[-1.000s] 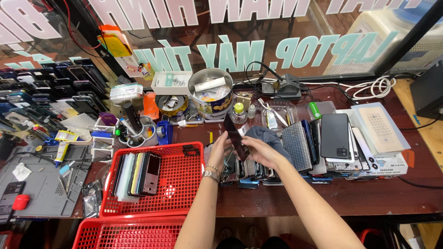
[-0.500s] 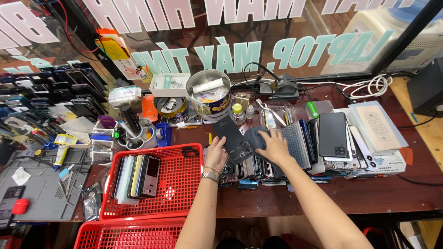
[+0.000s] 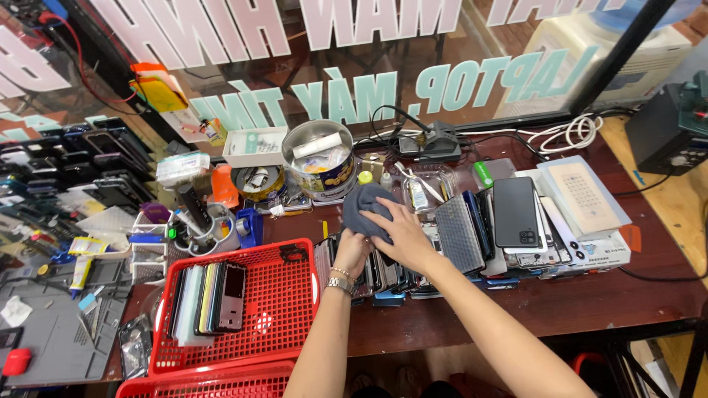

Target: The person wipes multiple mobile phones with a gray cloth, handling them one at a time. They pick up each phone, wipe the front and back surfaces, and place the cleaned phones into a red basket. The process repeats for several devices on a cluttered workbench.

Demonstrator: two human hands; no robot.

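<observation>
- Grey cloth bunched on the row of phones, mid-table; soft, light, I'd pinch a fold.
- My right hand curled on it, gripping.
- My left hand beneath; grip unclear.
- Red basket left, holding more phones.
- Round tin, white box behind.

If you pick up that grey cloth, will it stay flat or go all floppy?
Probably floppy: the grey cloth already bunches into soft folds under the right hand. It looks light, since it sits crumpled on top of the row of phones without pressing them down. It likely will not slip or roll, and dropping it should not harm it.
</observation>
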